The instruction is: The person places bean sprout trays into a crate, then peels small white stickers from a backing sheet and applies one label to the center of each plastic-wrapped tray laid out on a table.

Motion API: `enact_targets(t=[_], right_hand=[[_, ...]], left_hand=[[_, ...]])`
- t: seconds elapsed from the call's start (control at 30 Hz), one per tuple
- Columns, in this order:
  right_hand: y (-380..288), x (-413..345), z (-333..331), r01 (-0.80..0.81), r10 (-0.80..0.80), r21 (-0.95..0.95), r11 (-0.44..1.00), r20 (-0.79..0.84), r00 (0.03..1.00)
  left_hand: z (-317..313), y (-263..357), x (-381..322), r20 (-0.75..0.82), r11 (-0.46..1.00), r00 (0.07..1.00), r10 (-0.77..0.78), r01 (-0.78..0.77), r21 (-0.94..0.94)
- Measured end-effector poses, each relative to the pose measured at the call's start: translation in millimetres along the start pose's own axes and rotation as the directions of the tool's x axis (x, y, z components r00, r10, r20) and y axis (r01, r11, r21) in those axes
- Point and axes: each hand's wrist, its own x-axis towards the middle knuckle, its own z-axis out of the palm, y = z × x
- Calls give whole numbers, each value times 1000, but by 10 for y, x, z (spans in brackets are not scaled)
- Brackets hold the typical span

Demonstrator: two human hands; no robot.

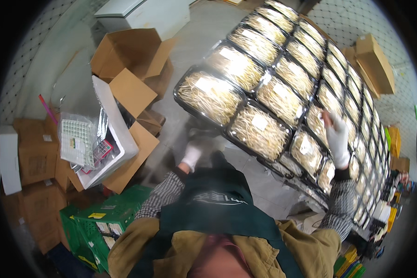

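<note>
Black plastic trays of pale, thin-stemmed mushrooms under clear film (258,132) are laid out in rows on the table to my right. Most of them bear a white label. My right hand (337,137), in a white glove with bare fingertips, is over the trays near the front edge. Its fingers are extended, and nothing shows in its grasp. My left hand (191,156), also gloved in white, hangs low beside my dark green apron (215,198), below the nearest corner tray (210,97). Blur hides its fingers, so whether it holds anything is unclear.
To the left, an open cardboard box (125,55) stands near a white foam box (128,149) with plastic packaging in it. Green plastic crates (121,201) are by my left side. Stacked cartons (38,153) line the left wall. A white chest (149,21) stands farther back.
</note>
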Motion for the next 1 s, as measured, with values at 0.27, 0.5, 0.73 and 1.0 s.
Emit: enact_targets(t=[0.27,0.5,0.73,1.0], right_hand=[[-52,-2713,-383,-488,485,81,869,-333,809],[159,-4011,-797,-627,714,365,688,-492,498],[1479,-5451,-1574,-452,797,679,578,-588,136],[3085,-6621,-2153,-163,858,859,485,-504,-104]], left_hand=[[731,-623,428,90,996,992,-84,84,0],[949,-805,840,435,733,863,-258,468,-493],[1085,1269,-360,-290,803,859,-422,503,319],[2604,434,-1301,-35,625,735,-677,600,499]])
